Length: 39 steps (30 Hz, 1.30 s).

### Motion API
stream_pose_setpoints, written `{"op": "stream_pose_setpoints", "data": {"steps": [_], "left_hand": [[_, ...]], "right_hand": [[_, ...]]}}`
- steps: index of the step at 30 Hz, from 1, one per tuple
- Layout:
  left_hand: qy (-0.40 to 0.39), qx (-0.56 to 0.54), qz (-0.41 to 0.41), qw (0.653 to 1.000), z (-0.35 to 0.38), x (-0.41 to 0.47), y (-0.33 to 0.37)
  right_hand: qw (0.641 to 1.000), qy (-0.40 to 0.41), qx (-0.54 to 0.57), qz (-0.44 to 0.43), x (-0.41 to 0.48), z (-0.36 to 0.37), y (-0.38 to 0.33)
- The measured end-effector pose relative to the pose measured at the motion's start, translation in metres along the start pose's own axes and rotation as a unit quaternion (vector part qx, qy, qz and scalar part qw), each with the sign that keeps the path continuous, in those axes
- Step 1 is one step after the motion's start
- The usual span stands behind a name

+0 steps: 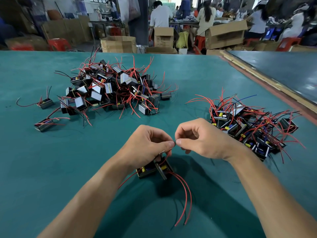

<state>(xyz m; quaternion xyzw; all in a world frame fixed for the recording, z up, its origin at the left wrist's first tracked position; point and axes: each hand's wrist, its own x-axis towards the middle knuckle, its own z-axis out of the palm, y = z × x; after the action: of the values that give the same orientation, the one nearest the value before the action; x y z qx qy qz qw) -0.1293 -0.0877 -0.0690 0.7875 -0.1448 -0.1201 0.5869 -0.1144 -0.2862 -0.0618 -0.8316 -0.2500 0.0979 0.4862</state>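
Two small black box-shaped parts (155,169) with yellow components and red wires lie together on the green table (68,169), just under my left hand (147,146). Between thumb and forefinger of that hand I pinch a thin wire end. My right hand (200,140) pinches the same wire end from the other side, so the fingertips of both hands meet at the wire tip (175,143). Long red wires (186,200) trail from the parts toward me.
A big heap of similar wired parts (113,88) sits at the back left, with a few strays (45,103) beside it. A second heap (248,127) lies at the right. Beyond the table edge are cardboard boxes (118,43), red stools and seated people.
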Motion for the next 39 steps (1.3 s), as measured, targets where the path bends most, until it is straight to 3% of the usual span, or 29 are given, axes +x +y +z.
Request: {"op": "stream_pose_setpoints", "data": {"steps": [16, 24, 31, 39], "left_hand": [[0.013, -0.035, -0.022, 0.999, 0.002, 0.001, 0.000], [0.059, -0.015, -0.034, 0.998, 0.005, 0.004, -0.003], [0.091, 0.047, 0.021, 0.995, 0.008, 0.004, -0.006], [0.086, -0.043, 0.014, 0.995, 0.005, 0.005, -0.004]], "right_hand": [[0.999, 0.042, -0.005, 0.003, -0.001, -0.004, -0.002], [0.996, 0.080, -0.038, 0.026, 0.005, 0.006, 0.002], [0.992, 0.092, 0.028, 0.086, 0.010, 0.011, 0.003], [0.991, 0.092, 0.052, 0.075, 0.007, 0.009, 0.002]]}}
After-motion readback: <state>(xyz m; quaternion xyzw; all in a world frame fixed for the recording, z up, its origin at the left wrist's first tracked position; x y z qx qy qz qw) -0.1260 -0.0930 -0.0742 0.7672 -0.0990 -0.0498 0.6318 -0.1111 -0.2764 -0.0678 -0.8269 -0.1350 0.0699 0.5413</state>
